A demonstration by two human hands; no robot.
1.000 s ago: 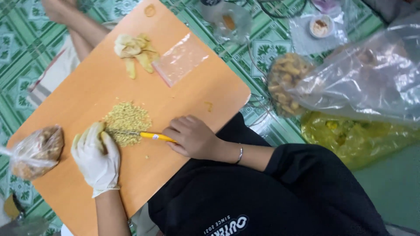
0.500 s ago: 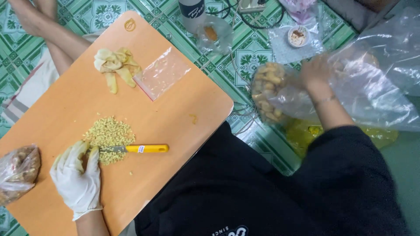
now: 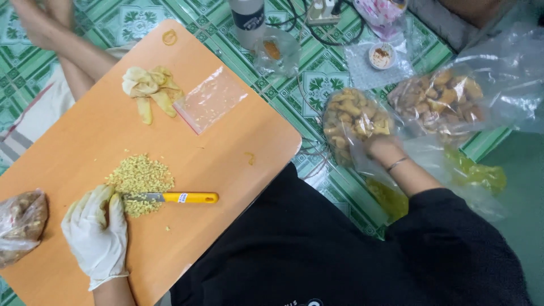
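My left hand [image 3: 96, 232], in a white glove, rests on the orange board [image 3: 226, 153] with its fingers lying on the blade tip of a yellow-handled knife [image 3: 181, 198]. The blade lies against a pile of finely chopped yellow bits [image 3: 141, 174]. My right hand [image 3: 384, 152], bare with a thin bracelet, reaches into a clear plastic bag of yellow-brown chunks [image 3: 354, 120] on the floor to the right. Its fingers are hidden by the plastic.
Yellow peel scraps [image 3: 148, 88] and a small clear zip bag [image 3: 211, 99] lie at the board's far side. A bag of brown pieces [image 3: 21, 224] sits at the left edge. A second bag of chunks [image 3: 445, 102], a bottle [image 3: 247, 17], a small cup [image 3: 381, 55] and someone's bare legs [image 3: 68, 54] are around.
My right hand has let go of the knife handle and moved right, off the board, into the bag of chunks. The knife now lies flat; my left hand stays at its blade.
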